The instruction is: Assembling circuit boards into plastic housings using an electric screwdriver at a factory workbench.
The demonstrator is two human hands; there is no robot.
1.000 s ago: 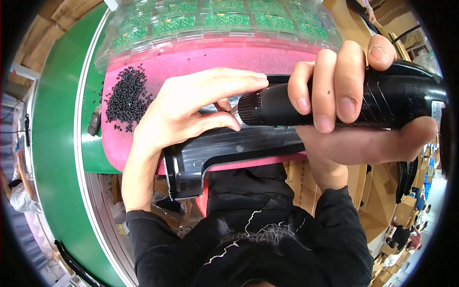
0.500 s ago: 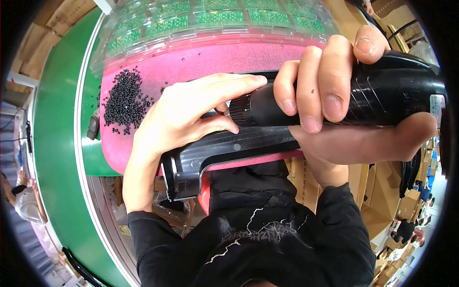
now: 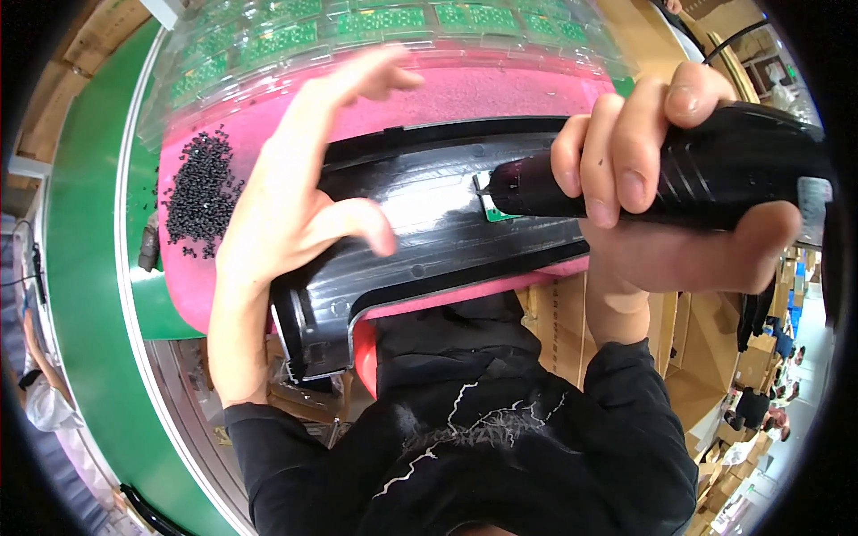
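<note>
A black electric screwdriver (image 3: 728,170) is held in my right hand (image 3: 630,161), its fingers wrapped round the body. Its dark tip end points left, over a small green circuit board (image 3: 497,214) whose rest is hidden behind the tool. Under the board lies a long, glossy black plastic housing (image 3: 420,201) with its hollow side up. My left hand (image 3: 290,192) is open over the left end of the housing, fingers and thumb apart, nothing in it. Whether the tip touches a screw cannot be made out.
The housing rests on a pink mat (image 3: 465,89) on a green table (image 3: 89,268). A heap of small black screws (image 3: 201,201) sits at the mat's left. Clear plastic trays (image 3: 331,54) of green circuit boards stand at the back. A cardboard box (image 3: 706,348) is at the right.
My left hand has let go near the screwdriver's tip and moved left, spreading its fingers. The circuit board has come into view. The screwdriver stays in my right hand.
</note>
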